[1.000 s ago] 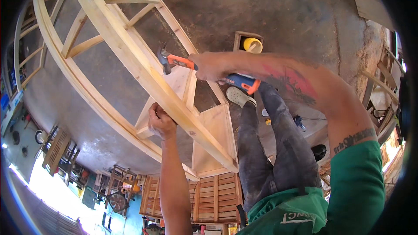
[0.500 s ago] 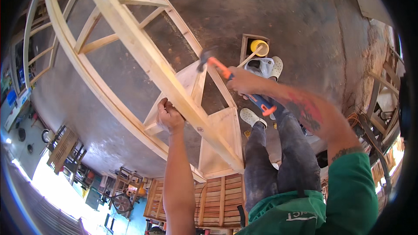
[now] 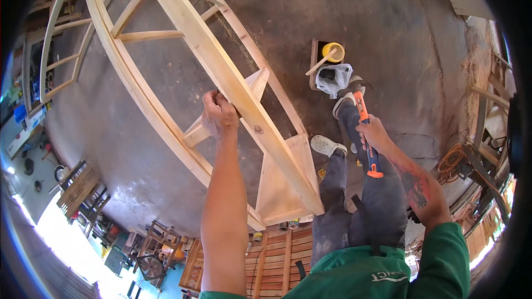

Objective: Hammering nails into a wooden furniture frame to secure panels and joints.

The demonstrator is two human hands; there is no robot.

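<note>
My left hand [image 3: 220, 115] is clamped on the edge of the long middle rail [image 3: 233, 86] of the pale wooden frame [image 3: 138, 91], fingers curled over it. Rail's long axis runs from 11 o'clock down to 5 o'clock. My right hand [image 3: 374, 134] is closed around the orange-handled hammer [image 3: 366, 127], at 3 o'clock of the left hand. Hammer's long axis is near vertical, head pointing to 12 o'clock, over my legs. Small box with yellow roll [image 3: 332, 51] on the floor at 12 o'clock of the hammer.

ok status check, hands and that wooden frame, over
Left hand gripping the wooden frame rail. Right hand holding the hammer, off the frame, over the legs. Nothing between hammer and frame.
</note>
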